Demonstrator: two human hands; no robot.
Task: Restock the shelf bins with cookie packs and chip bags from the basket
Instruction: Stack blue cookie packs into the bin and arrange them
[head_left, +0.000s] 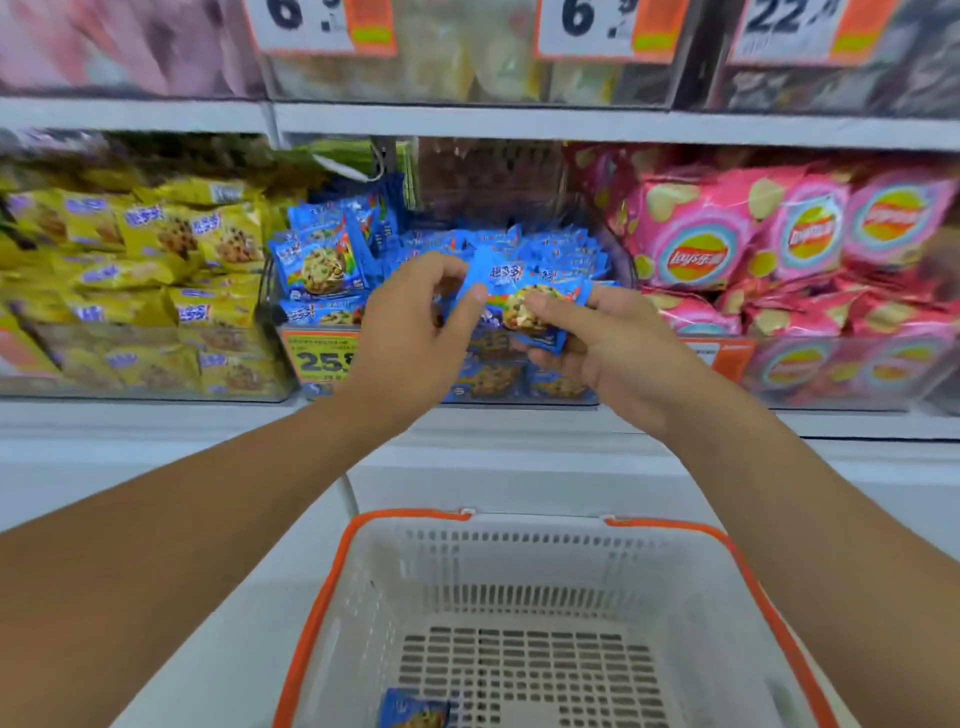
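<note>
Hands at frame centre: my right hand (613, 338) grips a blue cookie pack (519, 296), my left hand (415, 322) pinches its edge. One more pack (413, 711) lies in the basket (519, 571) below.

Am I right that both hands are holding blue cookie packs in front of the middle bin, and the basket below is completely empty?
Not quite. The head view shows the left hand and right hand holding blue cookie packs in front of the middle bin, but the basket is not completely empty: one blue cookie pack still lies on its floor near the front left.
</note>
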